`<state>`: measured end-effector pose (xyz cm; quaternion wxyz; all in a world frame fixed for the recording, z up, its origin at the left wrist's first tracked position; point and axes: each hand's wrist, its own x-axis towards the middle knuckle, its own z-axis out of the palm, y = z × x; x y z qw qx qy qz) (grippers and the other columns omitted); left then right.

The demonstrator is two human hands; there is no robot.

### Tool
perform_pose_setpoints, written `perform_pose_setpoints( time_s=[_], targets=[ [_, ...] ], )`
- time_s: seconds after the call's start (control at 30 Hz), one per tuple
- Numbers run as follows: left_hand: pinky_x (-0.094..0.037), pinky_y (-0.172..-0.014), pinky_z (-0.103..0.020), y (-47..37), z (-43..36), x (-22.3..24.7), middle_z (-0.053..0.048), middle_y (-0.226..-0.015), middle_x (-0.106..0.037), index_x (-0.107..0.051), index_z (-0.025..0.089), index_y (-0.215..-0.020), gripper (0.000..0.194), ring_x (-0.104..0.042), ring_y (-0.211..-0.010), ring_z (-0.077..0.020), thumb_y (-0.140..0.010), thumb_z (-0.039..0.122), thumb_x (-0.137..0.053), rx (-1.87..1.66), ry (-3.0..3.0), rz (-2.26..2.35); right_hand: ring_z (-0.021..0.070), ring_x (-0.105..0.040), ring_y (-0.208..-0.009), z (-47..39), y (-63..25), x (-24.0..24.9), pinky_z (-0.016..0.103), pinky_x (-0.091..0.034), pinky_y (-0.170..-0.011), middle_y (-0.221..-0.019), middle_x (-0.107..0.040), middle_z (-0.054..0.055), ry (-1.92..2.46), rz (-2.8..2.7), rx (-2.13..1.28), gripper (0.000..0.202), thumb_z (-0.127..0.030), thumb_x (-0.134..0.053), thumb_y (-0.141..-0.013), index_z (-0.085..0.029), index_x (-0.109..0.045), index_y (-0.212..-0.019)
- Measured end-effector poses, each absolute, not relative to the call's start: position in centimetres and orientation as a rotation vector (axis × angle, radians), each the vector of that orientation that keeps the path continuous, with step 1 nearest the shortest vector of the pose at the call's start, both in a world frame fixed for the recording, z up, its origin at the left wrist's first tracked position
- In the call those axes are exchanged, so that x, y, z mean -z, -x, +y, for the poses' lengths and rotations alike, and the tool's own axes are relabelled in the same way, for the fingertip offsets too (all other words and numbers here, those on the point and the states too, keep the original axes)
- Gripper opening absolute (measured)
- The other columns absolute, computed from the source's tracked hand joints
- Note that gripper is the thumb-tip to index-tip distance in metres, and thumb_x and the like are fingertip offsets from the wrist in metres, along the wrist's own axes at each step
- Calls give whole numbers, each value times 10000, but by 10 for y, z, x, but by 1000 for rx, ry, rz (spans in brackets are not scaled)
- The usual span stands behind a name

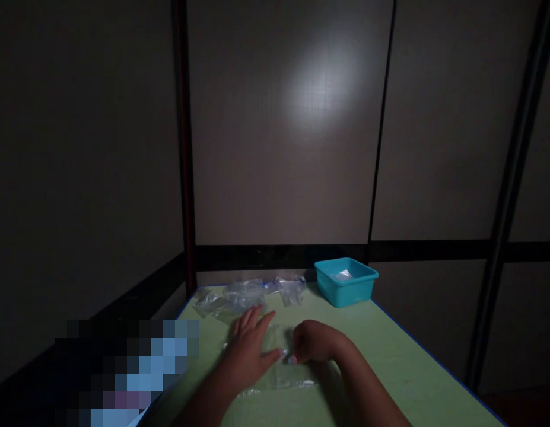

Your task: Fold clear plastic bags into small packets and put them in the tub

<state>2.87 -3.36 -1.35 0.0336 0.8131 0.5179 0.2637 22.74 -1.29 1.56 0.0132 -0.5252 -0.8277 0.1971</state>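
A clear plastic bag [281, 375] lies flat on the green table under both hands. My left hand [252, 350] rests on its left part with fingers spread, the thumb pointing toward the right hand. Over the bag's right side, my right hand [317, 341] is curled, its fingers pressed together and pointing down at the plastic. Whatever those fingertips hold, if anything, is too small and dark to make out.
Several crumpled clear plastic bags [245, 295] lie along the table's far edge. A turquoise basin [346, 290] stands at the far right corner with something pale inside. Panelled walls rise behind the green table [403, 373].
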Motion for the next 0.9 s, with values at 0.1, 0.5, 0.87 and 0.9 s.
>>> perform_pose_setpoints(
  time_s=[0.1,0.5,0.87,0.9],
  targets=[
    [-72,-1060,-471,-25,-32,19,-24,-1472,-108,-251,329,-1357,780,-62,-1338,-272,-678,524,-584,-587,-2479,1572,149,-540,-609,-14,-227,-12,217,-324,-504,-719,-660,56,1647,-2443,-364,264,-388,-625,-637,-158,-674,-757],
    [-62,-1059,-469,-21,-33,23,-41,-1444,-214,-287,307,-1349,716,-95,-1336,-232,-710,534,-515,-362,-2392,1561,159,-579,-717,-11,-222,-2,217,-320,-556,-825,-663,58,1611,-2195,-237,235,-398,-541,-728,-205,-629,-831],
    [15,-1049,-500,-22,-33,19,-9,-1465,-107,-169,309,-1381,735,-45,-1342,-222,-745,483,-493,-468,-2421,1537,164,-577,-736,-9,-224,3,221,-339,-580,-866,-650,67,1636,-2195,-277,249,-381,-555,-717,-206,-616,-883],
    [20,-1051,-495,-22,-33,19,-3,-1466,-93,-155,306,-1384,733,-37,-1343,-217,-752,476,-486,-492,-2432,1531,162,-576,-734,-9,-224,3,219,-339,-578,-871,-649,69,1636,-2192,-277,252,-380,-556,-717,-205,-613,-889]
  ],
)
